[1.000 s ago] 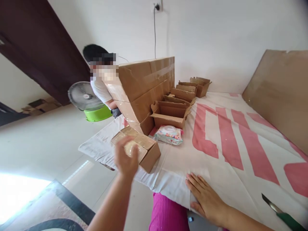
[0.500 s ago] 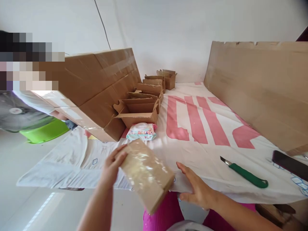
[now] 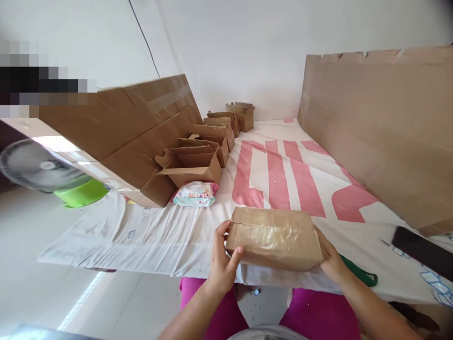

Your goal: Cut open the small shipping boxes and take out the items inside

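A small taped cardboard box (image 3: pixel 274 238) is held level at the front edge of the cloth-covered table. My left hand (image 3: pixel 223 259) grips its left end, the thumb on the near side. At its right end my right hand (image 3: pixel 331 255) closes round the corner, its fingers partly hidden behind the box. Clear tape shines across the top. Just beyond my right hand lies a utility knife (image 3: pixel 364 274), of which only part of the green handle shows.
Several open cardboard boxes (image 3: pixel 194 177) stand in a row beside a large carton (image 3: pixel 141 127). A wet wipes pack (image 3: pixel 195 194) lies before them. A phone (image 3: pixel 421 250) rests at right below a big cardboard panel (image 3: pixel 375 132). A fan (image 3: pixel 46 165) and a blurred person are at left.
The box has swung from a slant to level and moved right. My right hand, open and apart from it before, now holds its right end. The knife blade is now covered.
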